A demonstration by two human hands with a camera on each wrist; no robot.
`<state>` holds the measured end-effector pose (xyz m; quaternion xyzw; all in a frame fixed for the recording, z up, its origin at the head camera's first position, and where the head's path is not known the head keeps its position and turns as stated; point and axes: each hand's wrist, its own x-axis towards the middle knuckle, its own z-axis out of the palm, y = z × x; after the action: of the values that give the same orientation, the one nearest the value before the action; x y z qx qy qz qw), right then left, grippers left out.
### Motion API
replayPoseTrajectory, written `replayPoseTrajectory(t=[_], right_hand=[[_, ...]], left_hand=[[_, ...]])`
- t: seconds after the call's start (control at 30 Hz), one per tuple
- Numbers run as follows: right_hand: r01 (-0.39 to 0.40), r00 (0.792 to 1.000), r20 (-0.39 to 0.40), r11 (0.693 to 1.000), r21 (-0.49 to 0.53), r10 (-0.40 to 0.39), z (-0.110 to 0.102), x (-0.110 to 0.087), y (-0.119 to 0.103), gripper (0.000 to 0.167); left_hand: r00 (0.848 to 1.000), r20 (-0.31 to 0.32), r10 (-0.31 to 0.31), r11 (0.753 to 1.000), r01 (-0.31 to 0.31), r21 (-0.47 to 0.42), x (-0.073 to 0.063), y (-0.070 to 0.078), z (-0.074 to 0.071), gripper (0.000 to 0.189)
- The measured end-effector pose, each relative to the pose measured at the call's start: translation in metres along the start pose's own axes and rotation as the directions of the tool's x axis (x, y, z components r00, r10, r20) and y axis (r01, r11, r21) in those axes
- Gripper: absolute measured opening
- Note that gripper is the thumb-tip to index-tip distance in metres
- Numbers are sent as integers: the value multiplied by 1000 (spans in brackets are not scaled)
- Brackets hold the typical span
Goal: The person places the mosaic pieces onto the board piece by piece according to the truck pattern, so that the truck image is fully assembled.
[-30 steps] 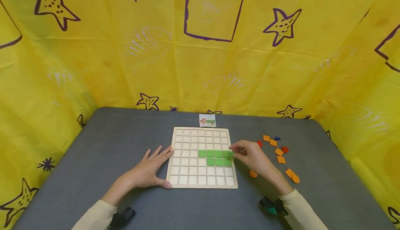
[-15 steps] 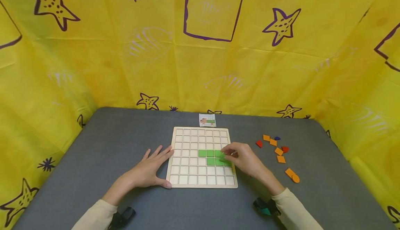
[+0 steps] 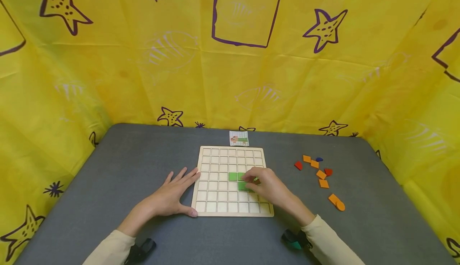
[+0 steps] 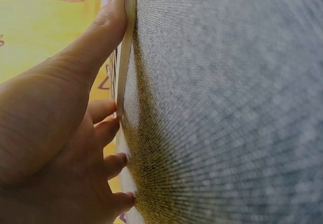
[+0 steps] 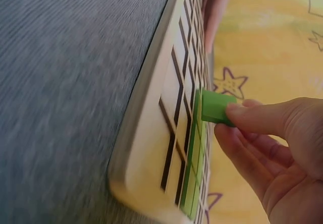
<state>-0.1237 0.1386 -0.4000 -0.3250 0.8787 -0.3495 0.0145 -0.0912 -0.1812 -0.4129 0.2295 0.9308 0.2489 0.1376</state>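
A wooden grid board (image 3: 212,197) lies flat on the table, with green square tiles (image 3: 232,176) set in two of its rows. Between thumb and fingers my right hand (image 3: 267,186) pinches one more green square tile (image 5: 217,107). The right wrist view has that tile tilted against or just off the board's face; whether it touches cannot be told. Part of the green rows is hidden under this hand in the head view. Along the board's left edge rests my left hand (image 3: 167,197), fingers spread, with thumb (image 4: 101,32) and fingertips touching the rim.
Right of the board lie loose pieces: several orange tiles (image 3: 324,184), two red ones (image 3: 298,165), a blue one (image 3: 319,159) and a rounded orange one (image 3: 339,205). A small pattern card (image 3: 238,138) sits behind the board. Yellow cloth (image 3: 201,77) walls off the table's back and sides.
My right hand has moved left over the board from its right edge, carrying a green tile along the rows. The left hand has stayed where it was.
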Motion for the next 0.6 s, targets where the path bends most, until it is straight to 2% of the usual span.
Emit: replayPoseTrajectory(t=[0.3, 0.6], right_hand=[[8, 1000, 28, 999, 40, -9, 12, 9, -7, 15], [15, 999, 31, 1000, 25, -16, 19, 16, -9, 15]], left_hand=[[1000, 8, -8, 1000, 8, -8, 1, 1, 1, 112], [1000, 11, -12, 1000, 12, -13, 0, 1, 1, 112]])
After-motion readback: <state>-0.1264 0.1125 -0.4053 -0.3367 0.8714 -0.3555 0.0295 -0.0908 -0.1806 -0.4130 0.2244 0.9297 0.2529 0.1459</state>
